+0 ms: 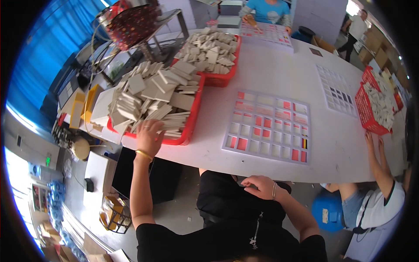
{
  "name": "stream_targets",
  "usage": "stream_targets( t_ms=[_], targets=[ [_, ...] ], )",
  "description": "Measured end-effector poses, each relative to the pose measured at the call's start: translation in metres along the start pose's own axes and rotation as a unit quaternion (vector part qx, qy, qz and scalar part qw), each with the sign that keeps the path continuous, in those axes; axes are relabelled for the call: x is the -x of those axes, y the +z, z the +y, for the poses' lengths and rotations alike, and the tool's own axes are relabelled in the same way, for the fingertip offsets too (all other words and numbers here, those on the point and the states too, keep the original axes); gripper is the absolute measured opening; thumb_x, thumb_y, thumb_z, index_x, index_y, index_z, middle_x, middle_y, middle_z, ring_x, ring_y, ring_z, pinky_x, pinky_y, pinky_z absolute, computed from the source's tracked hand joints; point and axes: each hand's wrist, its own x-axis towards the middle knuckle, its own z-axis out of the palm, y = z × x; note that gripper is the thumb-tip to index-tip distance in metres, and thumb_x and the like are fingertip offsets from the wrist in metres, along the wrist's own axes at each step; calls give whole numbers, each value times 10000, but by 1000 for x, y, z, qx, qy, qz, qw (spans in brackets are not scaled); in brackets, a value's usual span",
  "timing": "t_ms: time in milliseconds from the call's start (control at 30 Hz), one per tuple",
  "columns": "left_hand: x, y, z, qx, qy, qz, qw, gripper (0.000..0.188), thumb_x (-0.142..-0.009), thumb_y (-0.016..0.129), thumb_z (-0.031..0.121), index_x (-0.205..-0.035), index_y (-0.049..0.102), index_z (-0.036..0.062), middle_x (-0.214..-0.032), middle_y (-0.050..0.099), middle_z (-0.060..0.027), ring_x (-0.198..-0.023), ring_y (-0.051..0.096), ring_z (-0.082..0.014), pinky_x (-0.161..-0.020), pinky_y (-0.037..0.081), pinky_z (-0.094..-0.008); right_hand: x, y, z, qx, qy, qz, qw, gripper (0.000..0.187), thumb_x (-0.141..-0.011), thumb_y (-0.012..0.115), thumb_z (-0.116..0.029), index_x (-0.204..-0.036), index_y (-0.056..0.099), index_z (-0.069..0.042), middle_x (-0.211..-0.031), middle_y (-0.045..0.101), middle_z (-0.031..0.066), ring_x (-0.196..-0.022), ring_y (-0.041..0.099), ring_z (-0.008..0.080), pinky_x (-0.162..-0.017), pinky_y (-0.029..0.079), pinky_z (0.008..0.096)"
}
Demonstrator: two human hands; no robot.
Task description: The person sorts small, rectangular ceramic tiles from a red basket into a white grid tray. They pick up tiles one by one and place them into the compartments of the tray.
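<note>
My left hand reaches over the near edge of a red plastic basket heaped with flat white tile-like pieces. Its fingers are apart and rest on the pieces at the front; I see none gripped. A gold bangle circles that wrist. Over my lap, below the table edge, my right hand hovers with fingers loosely stretched and nothing visible in it. On the table ahead of it lies a white gridded tray, some of its compartments showing pink or red, one yellow and black.
Behind the first basket stands another red basket of white pieces. A second gridded tray and a red basket occupy the right side. One co-worker sits across the white table, another at the right.
</note>
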Motion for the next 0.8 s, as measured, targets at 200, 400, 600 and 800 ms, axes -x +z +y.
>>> stream_targets(
  t_ms=[200,400,600,800],
  targets=[
    [-10,-21,17,-14,-35,70,997,280,-684,662,83,-955,596,62,-931,614,-127,-864,582,-355,-803,449,-427,-3,-15,5,-26,17,58,998,250,-842,656,-118,-1067,568,-55,-961,651,103,-851,655,244,-755,514,348],
    [-4,27,107,303,-20,55,951,350,-808,665,102,-1124,592,-28,-936,633,-157,-792,626,-251,-692,490,-324,-29,-19,-10,-44,-77,311,946,513,-828,678,-139,-1284,450,-83,-1115,580,102,-857,630,192,-673,495,311],
    [-4,108,191,584,-62,-193,786,280,-831,678,46,-1095,589,13,-884,630,-73,-745,639,-154,-590,497,-255,-35,-52,11,-106,-27,292,950,314,-880,625,-103,-1175,532,-45,-864,586,42,-607,549,86,-519,433,232],
    [-19,167,218,686,-226,-94,685,325,-815,685,-6,-1058,468,-9,-894,566,-52,-707,627,-120,-479,533,-232,-36,-82,34,-326,91,297,893,159,-911,570,-34,-1069,559,-23,-854,610,32,-571,585,45,-474,483,191]
  ],
)
